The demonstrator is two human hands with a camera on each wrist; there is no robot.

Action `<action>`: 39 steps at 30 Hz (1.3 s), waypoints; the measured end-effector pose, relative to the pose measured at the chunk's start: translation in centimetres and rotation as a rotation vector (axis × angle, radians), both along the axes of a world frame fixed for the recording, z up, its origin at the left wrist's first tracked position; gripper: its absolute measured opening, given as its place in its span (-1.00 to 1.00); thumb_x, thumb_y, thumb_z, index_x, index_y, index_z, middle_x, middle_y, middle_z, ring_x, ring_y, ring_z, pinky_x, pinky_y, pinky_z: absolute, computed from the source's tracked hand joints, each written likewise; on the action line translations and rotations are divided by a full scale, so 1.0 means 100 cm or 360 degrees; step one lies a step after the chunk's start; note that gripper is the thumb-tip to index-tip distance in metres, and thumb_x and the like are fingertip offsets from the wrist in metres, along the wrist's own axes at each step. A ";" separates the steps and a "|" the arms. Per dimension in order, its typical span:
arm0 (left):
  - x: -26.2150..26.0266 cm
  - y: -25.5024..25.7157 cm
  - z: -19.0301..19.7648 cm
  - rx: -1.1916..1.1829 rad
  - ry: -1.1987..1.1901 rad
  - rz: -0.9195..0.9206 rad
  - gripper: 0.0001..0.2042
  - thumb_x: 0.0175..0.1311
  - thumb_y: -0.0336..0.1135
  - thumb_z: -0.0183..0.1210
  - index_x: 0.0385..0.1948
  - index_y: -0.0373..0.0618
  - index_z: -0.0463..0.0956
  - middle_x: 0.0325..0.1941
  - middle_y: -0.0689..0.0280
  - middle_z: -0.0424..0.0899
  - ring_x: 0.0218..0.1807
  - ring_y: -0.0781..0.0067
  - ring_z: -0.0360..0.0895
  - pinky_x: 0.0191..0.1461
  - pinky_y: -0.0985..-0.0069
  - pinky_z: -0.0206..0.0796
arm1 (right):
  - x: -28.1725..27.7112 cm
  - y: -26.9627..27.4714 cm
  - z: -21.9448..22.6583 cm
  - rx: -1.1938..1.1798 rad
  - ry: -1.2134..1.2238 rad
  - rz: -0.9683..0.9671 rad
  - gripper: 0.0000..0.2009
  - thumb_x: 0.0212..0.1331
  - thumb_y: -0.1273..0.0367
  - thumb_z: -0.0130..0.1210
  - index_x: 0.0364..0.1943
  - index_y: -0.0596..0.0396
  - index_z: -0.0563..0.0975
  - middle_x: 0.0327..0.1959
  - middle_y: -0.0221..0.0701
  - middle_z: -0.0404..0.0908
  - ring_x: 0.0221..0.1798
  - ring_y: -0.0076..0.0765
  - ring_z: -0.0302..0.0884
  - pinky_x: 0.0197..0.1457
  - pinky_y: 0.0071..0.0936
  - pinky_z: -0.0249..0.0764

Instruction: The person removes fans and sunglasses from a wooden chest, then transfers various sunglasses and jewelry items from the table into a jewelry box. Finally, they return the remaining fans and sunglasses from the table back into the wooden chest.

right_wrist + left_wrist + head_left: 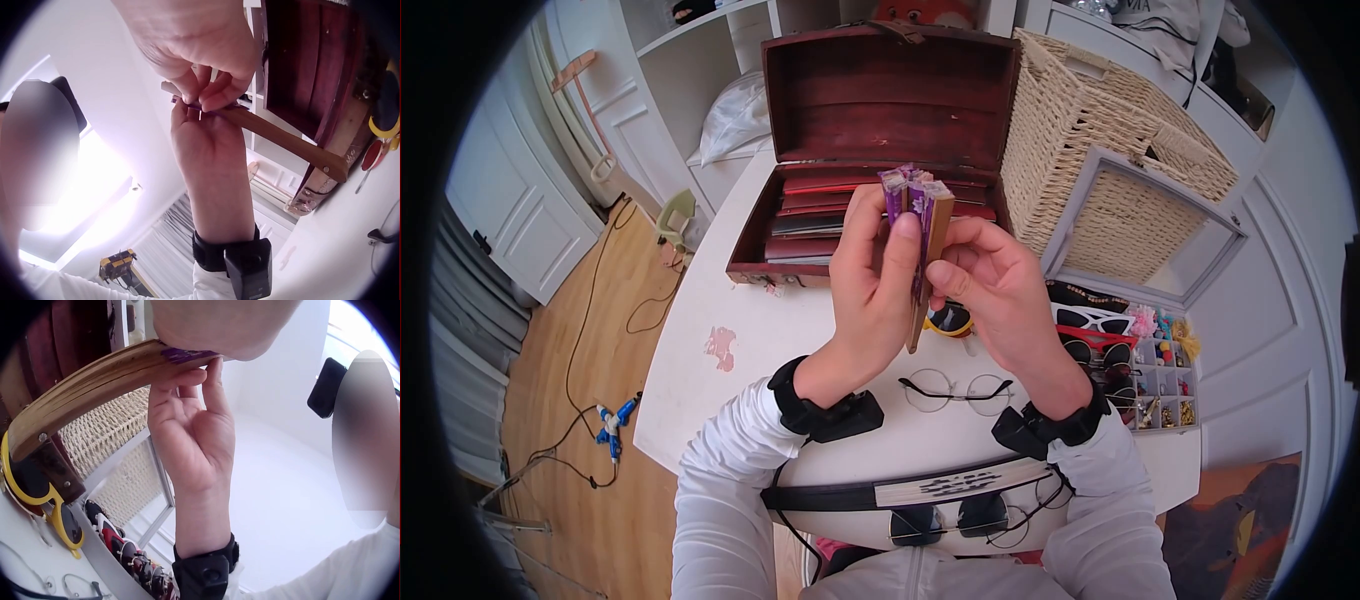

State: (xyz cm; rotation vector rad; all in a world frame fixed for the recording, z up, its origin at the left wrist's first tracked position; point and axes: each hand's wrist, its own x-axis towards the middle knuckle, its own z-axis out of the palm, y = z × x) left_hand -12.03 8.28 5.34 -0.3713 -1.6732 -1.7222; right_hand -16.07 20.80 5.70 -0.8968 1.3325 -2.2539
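Observation:
A folded fan with wooden outer ribs (937,232) and purple patterned cloth (892,192) stands nearly upright between both hands in the head view. My left hand (870,285) grips its left side, thumb along the cloth. My right hand (1005,290) pinches the wooden side with thumb and fingers. In the left wrist view the wooden rib (94,378) runs down from the right hand (195,437), near yellow sunglasses (55,512). The right wrist view shows the rib (284,139) slanting away, the right hand (194,44) above and the left hand (212,156) below.
Behind the hands, an open dark red chest (890,105) holds flat items. A wicker basket (1090,150) and a compartment box with a raised clear lid (1165,385) stand right. Round glasses (953,392), a black-and-white folded fan (960,484) and dark sunglasses (982,515) lie nearer.

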 end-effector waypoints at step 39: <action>-0.006 0.000 -0.005 0.0139 0.0126 -0.0055 -0.75 0.40 -0.35 -0.15 0.02 -0.23 0.30 -0.04 0.18 0.49 -0.01 0.48 0.47 0.02 0.55 0.34 | 0.002 -0.002 0.003 0.0037 0.0133 -0.0102 -0.77 0.20 0.47 0.08 -0.09 0.23 0.40 -0.36 -0.47 0.48 -0.37 -0.71 0.41 -0.37 -0.75 0.33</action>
